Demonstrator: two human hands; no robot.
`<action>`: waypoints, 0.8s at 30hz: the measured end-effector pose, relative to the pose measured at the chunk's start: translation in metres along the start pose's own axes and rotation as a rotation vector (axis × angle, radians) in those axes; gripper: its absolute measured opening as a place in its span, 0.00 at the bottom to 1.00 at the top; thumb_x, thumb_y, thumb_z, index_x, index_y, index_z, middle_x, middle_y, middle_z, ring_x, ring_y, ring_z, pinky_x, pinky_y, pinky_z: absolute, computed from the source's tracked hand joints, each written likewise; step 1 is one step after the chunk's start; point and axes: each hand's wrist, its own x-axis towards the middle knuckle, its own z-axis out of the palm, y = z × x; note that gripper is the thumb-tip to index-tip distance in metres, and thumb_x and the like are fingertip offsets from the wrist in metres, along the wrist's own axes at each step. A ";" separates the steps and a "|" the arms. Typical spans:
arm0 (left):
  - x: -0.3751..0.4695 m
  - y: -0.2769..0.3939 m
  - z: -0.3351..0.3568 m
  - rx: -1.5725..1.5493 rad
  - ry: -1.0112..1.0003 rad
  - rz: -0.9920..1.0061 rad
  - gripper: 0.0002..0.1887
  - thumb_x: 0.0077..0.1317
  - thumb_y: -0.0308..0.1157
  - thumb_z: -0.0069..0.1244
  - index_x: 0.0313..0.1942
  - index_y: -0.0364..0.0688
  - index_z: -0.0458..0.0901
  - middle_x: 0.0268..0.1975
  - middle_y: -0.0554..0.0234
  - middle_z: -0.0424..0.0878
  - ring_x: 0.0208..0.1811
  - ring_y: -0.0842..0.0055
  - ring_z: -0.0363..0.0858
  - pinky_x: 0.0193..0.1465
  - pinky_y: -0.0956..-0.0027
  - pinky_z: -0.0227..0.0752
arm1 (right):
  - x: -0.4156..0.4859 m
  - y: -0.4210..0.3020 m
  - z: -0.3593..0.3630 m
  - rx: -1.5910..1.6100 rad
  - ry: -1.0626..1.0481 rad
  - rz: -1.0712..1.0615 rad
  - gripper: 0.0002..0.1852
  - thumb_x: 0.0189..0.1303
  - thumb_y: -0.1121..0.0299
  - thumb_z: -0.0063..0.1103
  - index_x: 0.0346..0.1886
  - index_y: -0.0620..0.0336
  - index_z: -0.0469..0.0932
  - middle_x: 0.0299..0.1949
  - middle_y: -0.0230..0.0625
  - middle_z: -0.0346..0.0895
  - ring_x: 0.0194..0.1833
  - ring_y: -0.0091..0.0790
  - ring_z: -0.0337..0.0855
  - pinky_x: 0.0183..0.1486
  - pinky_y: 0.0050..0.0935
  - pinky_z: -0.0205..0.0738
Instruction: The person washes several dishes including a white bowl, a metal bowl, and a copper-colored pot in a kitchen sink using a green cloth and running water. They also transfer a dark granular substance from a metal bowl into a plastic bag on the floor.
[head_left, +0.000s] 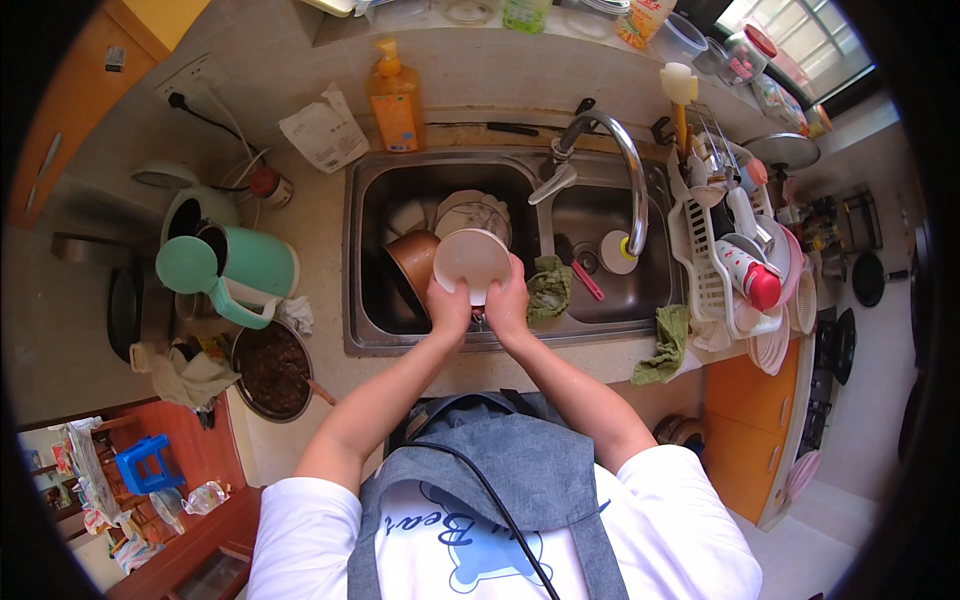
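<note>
Both my hands hold a white bowl (472, 262) over the left basin (382, 225) of a steel double sink. My left hand (448, 306) grips its left lower edge, thumb on the surface. On the right lower edge is my right hand (508, 300), its thumb likewise on top; the fingers beneath are hidden. Behind the bowl lie stacked dishes (472, 208), and a brown pot (412, 262) leans at its left. A green cloth (550, 289) hangs over the divider beside my right hand.
The curved faucet (636, 172) reaches over the right basin, which holds a pink-handled brush (587, 280) and a round white item (616, 251). A loaded dish rack (701, 262) stands at right. An orange pump bottle (395, 105), green kettle (259, 259) and pot of dark food (271, 367) are left.
</note>
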 end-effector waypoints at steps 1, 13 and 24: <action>0.010 0.000 -0.007 0.079 -0.048 0.025 0.17 0.59 0.28 0.49 0.49 0.35 0.75 0.46 0.49 0.81 0.46 0.65 0.80 0.46 0.63 0.72 | -0.006 -0.019 -0.005 0.068 -0.061 0.104 0.23 0.55 0.78 0.44 0.57 0.55 0.64 0.44 0.53 0.76 0.46 0.53 0.78 0.49 0.45 0.70; 0.001 0.024 0.005 -0.303 -0.054 -0.260 0.15 0.60 0.24 0.46 0.49 0.37 0.73 0.42 0.61 0.80 0.42 0.72 0.78 0.38 0.68 0.73 | 0.003 -0.004 0.009 0.004 0.080 -0.144 0.20 0.58 0.76 0.47 0.55 0.57 0.66 0.47 0.50 0.76 0.48 0.49 0.77 0.48 0.40 0.70; 0.031 0.028 -0.023 0.327 -0.318 0.413 0.10 0.61 0.27 0.48 0.41 0.35 0.81 0.35 0.50 0.83 0.37 0.66 0.82 0.42 0.69 0.71 | -0.004 0.017 -0.016 0.203 -0.150 0.080 0.18 0.59 0.80 0.42 0.54 0.61 0.66 0.36 0.46 0.78 0.24 0.37 0.81 0.17 0.30 0.76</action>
